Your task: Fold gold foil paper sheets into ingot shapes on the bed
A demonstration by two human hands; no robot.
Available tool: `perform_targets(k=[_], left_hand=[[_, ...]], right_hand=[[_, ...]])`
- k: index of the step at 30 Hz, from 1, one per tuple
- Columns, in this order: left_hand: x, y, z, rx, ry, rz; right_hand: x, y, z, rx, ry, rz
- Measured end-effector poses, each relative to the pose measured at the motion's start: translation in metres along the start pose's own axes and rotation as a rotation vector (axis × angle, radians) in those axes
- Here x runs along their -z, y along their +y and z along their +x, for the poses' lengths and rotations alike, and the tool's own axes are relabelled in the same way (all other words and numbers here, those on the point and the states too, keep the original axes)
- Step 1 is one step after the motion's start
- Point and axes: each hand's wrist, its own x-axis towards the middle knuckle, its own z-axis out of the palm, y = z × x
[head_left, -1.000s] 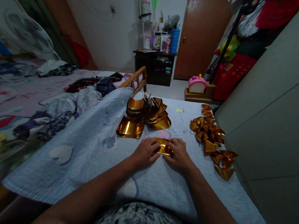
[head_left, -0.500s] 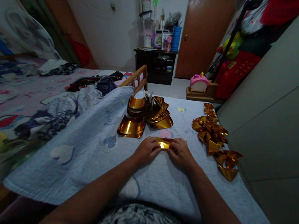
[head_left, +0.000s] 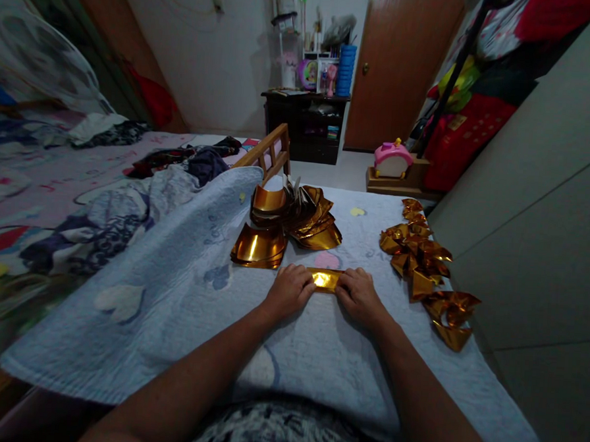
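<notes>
A narrow folded strip of shiny gold foil paper (head_left: 325,280) lies between my hands, low over the blue cloth (head_left: 251,311). My left hand (head_left: 291,291) is closed on its left end, and my right hand (head_left: 359,293) grips the right end. Just beyond my left hand, loose gold foil sheets (head_left: 260,245) fan out, with a further curled pile of gold sheets (head_left: 317,222) beside them. Several folded gold foil pieces (head_left: 416,257) lie bunched along the right edge of the cloth, the closest one (head_left: 451,318) bent into a pointed, boat-like shape.
A wooden rail (head_left: 273,150) rises behind the foil piles. To the left is a bed with rumpled clothes (head_left: 127,212) and a fan (head_left: 46,56). A pale cabinet (head_left: 537,214) borders the right side. A pink toy (head_left: 393,159) and a dark shelf unit (head_left: 302,129) stand farther back.
The foil strip now looks flatter, with its front face evenly showing. Both hands keep hold of its ends and have hardly moved. The whole view has shifted slightly.
</notes>
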Motion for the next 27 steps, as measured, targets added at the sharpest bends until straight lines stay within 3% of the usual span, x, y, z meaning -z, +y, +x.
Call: perform_targets(k=[17, 27], left_hand=[[0.0008, 0.0075, -0.0006, 0.110, 0.021, 0.105], [-0.0035, 0.0058, -0.0015, 0.092, 0.042, 0.150]], right_hand=[[0.0085, -0.0052, 0.0002, -0.155, -0.044, -0.098], [0.0083, -0.0032, 0.0002, -0.164, -0.041, -0.104]])
